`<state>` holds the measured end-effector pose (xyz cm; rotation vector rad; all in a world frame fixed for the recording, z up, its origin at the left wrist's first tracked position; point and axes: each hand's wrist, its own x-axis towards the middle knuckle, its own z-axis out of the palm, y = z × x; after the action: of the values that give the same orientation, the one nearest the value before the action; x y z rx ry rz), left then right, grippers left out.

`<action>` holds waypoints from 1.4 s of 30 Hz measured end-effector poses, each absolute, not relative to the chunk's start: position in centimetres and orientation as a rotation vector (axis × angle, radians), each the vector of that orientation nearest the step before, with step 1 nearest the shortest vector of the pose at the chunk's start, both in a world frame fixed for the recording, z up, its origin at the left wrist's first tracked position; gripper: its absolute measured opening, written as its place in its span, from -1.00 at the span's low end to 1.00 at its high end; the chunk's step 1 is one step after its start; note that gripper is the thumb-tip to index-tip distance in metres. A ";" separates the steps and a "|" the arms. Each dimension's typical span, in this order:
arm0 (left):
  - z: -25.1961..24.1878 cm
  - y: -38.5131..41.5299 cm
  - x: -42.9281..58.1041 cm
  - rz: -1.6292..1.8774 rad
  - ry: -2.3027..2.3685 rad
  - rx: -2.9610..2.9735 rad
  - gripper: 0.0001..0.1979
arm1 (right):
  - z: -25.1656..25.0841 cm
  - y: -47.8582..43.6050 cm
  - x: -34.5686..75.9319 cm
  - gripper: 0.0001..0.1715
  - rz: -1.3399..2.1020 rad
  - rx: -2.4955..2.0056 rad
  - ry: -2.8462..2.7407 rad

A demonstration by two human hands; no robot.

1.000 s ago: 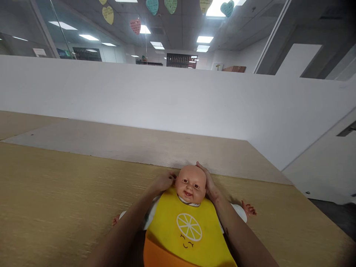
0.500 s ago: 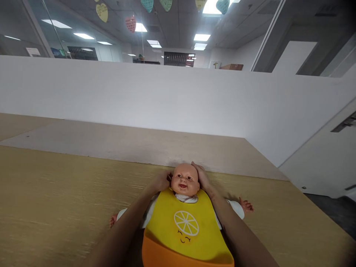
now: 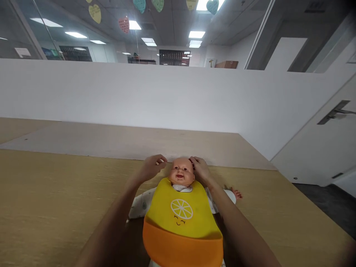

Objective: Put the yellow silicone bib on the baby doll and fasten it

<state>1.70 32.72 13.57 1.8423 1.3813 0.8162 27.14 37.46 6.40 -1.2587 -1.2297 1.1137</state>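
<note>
The tabletop runs out ahead of me, with a white partition wall rising beyond it. Toward the tabletop's far edge, straight in front of me, a baby doll lies on its back, its head toward that edge. It wears a yellow silicone bib with an orange catch pocket at the lower end and a printed lemon slice on the chest. My left hand has just come off the side of the doll's head. It hangs just beside it, fingers loosely curled, holding nothing. My right hand stays on the head's other side, fingers resting lightly, not pinching, so only that hand touches the doll now.
</note>
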 end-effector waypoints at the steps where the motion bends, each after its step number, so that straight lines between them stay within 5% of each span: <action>1: 14.6 31.7 1.5 0.842 1.421 1.878 -0.75 | 7.3 36.9 27.4 -0.66 1.068 -1.266 -1.265; 8: 11.8 22.4 -0.6 0.769 1.623 1.821 -0.71 | 11.0 27.4 30.4 -0.68 0.637 -1.381 -1.493; 17: 8.4 15.6 -0.5 0.935 1.252 1.128 -0.38 | 7.9 14.6 30.2 -0.43 1.052 -1.487 -1.330; 21: 9.3 15.1 0.3 1.022 1.195 0.984 -0.43 | 9.0 13.4 28.7 -0.35 1.108 -1.398 -1.117; 30: 11.7 14.3 2.1 1.128 1.056 0.931 -0.53 | 11.6 15.0 29.4 -0.53 0.911 -1.283 -1.036; 42: 6.6 12.9 1.8 1.132 1.053 0.942 -0.49 | 6.2 12.0 29.1 -0.58 0.983 -1.280 -1.035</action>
<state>1.83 12.87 6.60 0.9424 1.0526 1.1325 29.09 11.96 6.18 -1.2804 -1.0349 0.9828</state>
